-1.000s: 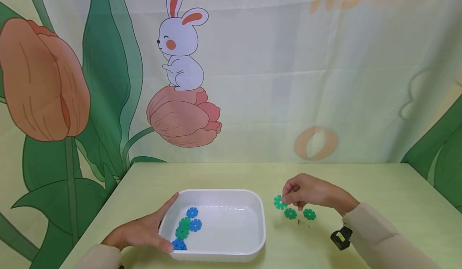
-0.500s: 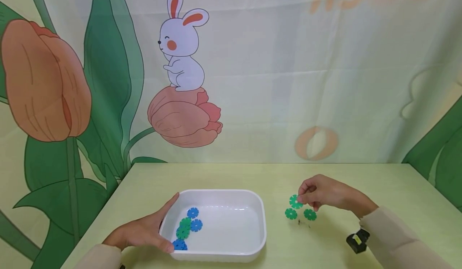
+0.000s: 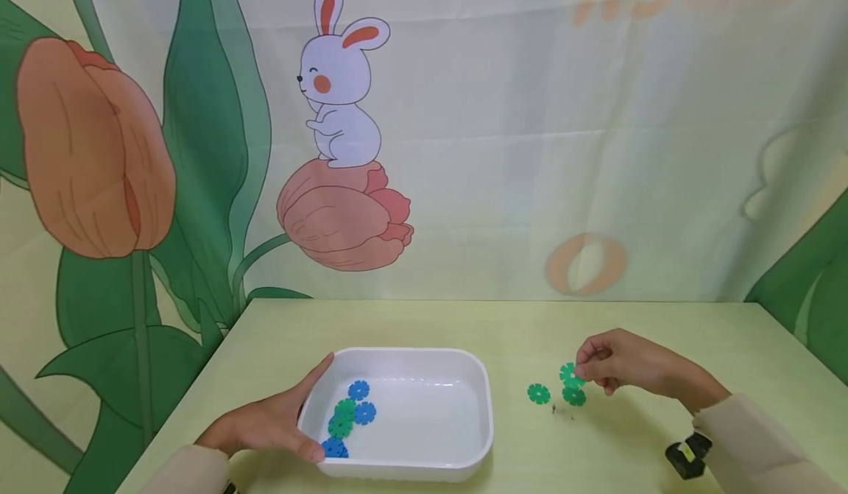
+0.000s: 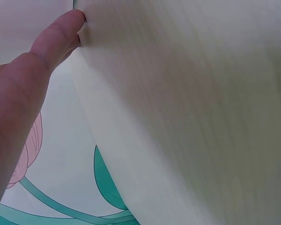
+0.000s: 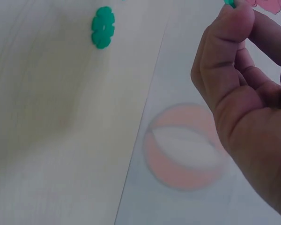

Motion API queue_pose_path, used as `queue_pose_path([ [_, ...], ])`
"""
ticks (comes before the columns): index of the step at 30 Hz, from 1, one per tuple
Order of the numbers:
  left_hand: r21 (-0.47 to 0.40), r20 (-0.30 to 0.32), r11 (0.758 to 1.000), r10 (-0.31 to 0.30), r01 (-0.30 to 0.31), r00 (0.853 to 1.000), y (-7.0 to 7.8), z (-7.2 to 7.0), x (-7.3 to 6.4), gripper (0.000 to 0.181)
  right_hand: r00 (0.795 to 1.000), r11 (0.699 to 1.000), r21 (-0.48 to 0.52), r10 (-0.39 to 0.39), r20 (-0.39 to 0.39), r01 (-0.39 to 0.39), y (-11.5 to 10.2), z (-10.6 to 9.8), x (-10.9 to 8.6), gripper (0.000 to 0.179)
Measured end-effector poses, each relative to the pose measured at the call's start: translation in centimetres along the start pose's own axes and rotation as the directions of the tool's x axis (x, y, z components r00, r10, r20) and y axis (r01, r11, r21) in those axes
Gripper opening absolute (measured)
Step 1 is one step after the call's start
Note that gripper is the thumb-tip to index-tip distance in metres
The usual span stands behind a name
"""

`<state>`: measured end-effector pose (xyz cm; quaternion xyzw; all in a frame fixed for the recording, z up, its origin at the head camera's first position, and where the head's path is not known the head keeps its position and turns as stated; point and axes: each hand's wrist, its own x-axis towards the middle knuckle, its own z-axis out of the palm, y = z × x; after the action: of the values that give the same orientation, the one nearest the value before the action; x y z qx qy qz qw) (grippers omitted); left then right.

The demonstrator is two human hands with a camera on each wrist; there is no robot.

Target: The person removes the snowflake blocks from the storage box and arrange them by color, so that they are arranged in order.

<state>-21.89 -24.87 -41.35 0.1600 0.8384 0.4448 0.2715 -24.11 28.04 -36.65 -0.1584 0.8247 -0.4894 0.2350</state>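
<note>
My right hand (image 3: 629, 365) pinches a green notched plastic disc (image 3: 567, 373) between thumb and fingertips, above the right part of the table. Just below it in the head view lies another green disc (image 3: 574, 397), which the held one partly overlaps. A further green disc (image 3: 539, 394) sits a little to the left. In the right wrist view, a green disc (image 5: 103, 27) shows on the table. My left hand (image 3: 274, 424) grips the left end of a white tray (image 3: 404, 472), thumb at the front corner, fingers toward the back corner. Inside are blue discs (image 3: 365, 413) and green discs (image 3: 341, 427).
The pale table (image 3: 424, 325) ends against a printed cloth (image 3: 490, 148) with a rabbit and tulips. Small dark specks (image 3: 553, 408) mark the tabletop by the green discs. A black device (image 3: 689, 456) hangs at the right sleeve.
My right hand has moved to the right with the green disc, passing from the left loose disc to over the right one. The left hand keeps its grip on the tray.
</note>
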Motion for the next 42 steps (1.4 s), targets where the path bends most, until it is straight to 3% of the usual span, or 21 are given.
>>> queue_pose_path([
  [12, -0.001, -0.005, 1.0, -0.002, 0.002, 1.0, 0.2, 0.1, 0.0, 0.129, 1.0, 0.999, 0.048, 0.025, 0.007, -0.025, 2.0, -1.4, -1.3, 0.024],
  [24, -0.005, 0.008, 1.0, 0.013, -0.012, 1.0, 0.0, 0.1, 0.1, 0.127, 0.996, 0.996, 0.053, 0.071, -0.049, -0.068, 3.7, -2.1, -2.3, 0.023],
  [37, -0.007, 0.004, 1.0, 0.015, -0.015, 1.0, 0.1, 0.1, 0.0, 0.128, 0.978, 0.984, 0.057, 0.173, -0.114, -0.167, 6.0, -1.9, -2.5, 0.017],
  [42, -0.002, 0.0, 1.0, 0.007, -0.007, 1.0, 0.3, 0.1, 0.0, 0.128, 0.979, 0.985, 0.055, 0.17, -0.115, -0.165, 6.4, -1.8, -2.4, 0.015],
])
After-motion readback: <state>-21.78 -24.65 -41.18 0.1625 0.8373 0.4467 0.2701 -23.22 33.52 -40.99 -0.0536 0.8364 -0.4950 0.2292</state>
